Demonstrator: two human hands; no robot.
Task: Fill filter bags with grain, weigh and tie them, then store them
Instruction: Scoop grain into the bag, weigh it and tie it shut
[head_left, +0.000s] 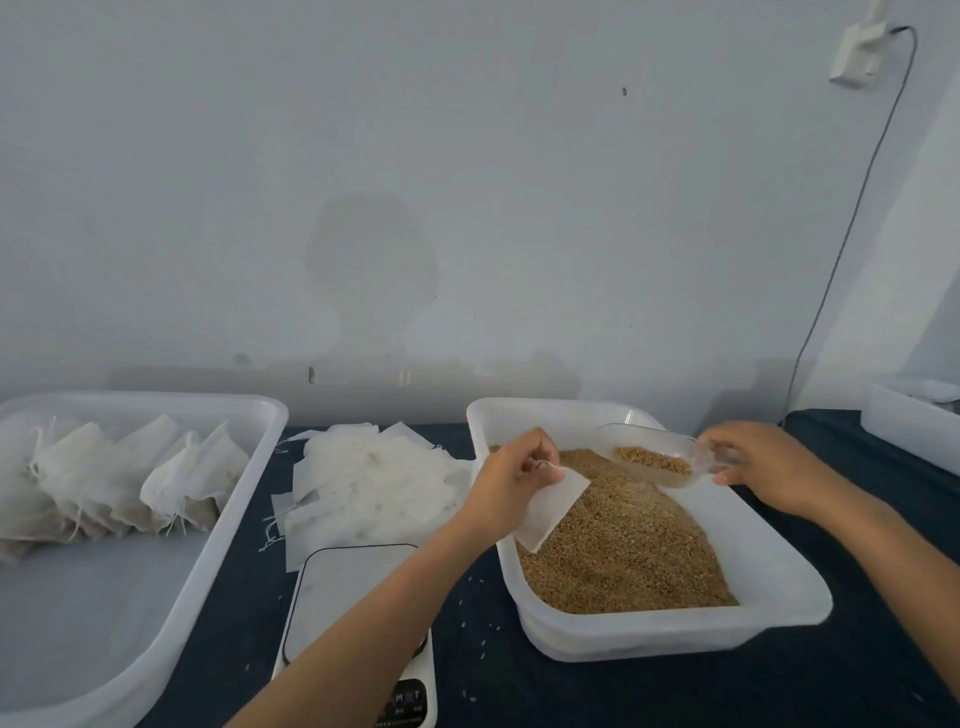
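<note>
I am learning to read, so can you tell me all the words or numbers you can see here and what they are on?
Scale: white marks on its dark front panel, too blurred to read.
Nothing else bears writing: not the grain tray, the filter bag or the scoop.

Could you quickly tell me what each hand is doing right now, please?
Left hand: pinches an empty filter bag over the grain.
Right hand: grips the clear scoop, loaded with grain.
</note>
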